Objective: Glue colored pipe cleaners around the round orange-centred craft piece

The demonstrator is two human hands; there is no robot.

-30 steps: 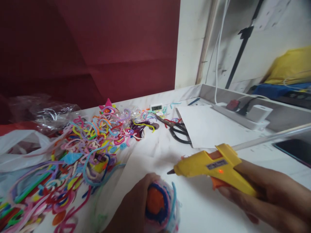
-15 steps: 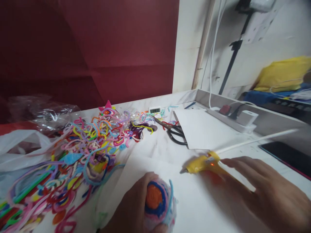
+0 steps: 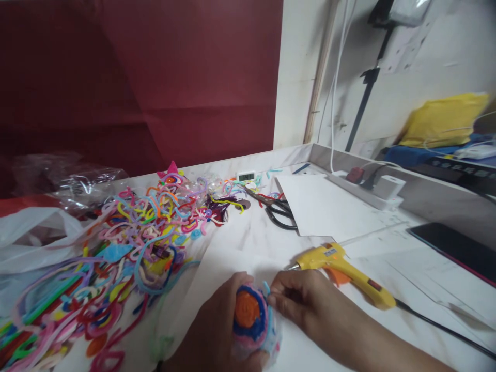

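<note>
My left hand [image 3: 217, 320] is closed round a rounded craft piece [image 3: 251, 318] with an orange centre, ringed by blue and pink fuzzy strips. A light blue pipe cleaner [image 3: 266, 287] runs along the right side of that piece, its upper end sticking up. The fingertips of my right hand [image 3: 294, 299] pinch at this pipe cleaner. Just beyond my right hand, a yellow glue gun [image 3: 344, 266] lies on the table with its nozzle pointing left. A sheet of white paper [image 3: 228, 258] lies under the work.
A tangled heap of coloured pipe cleaners [image 3: 155, 222] covers the left side. Black-handled scissors [image 3: 281, 213] lie partly under another paper sheet [image 3: 325, 206]. A power strip [image 3: 364, 191], a phone [image 3: 457, 250] and the glue gun's cord [image 3: 442, 325] are on the right.
My right hand has left the glue gun, which now lies on the table, and moved left to the pipe cleaner on the craft piece. My left hand keeps its hold.
</note>
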